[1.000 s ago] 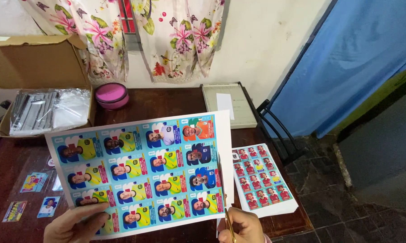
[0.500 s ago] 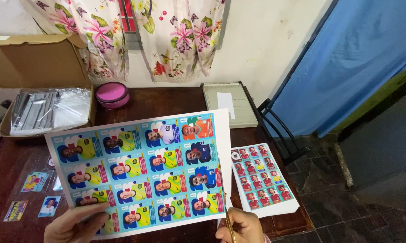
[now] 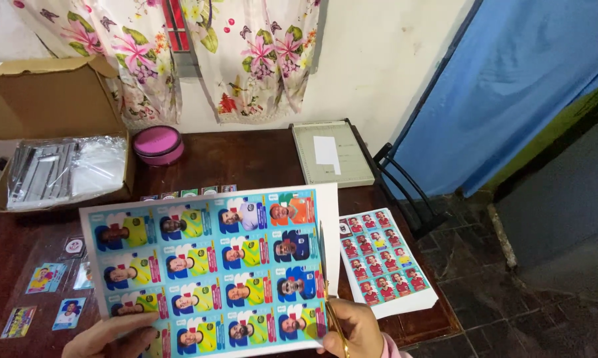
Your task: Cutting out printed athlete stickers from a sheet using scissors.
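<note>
Printed card sheet (image 3: 209, 265) between left hand (image 3: 110, 335) and right hand (image 3: 358, 328).

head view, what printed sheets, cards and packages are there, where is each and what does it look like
Printed card sheet: held by left hand and right hand, grid of blue, yellow and green portrait cards.
Scissors: in the right hand, blades along the sheet's right margin.
Stack of red card sheets: table's right edge.
Cardboard box: back left, open, brown, holding clear plastic sleeves.
Loose cards: left, small, colourful.
</note>
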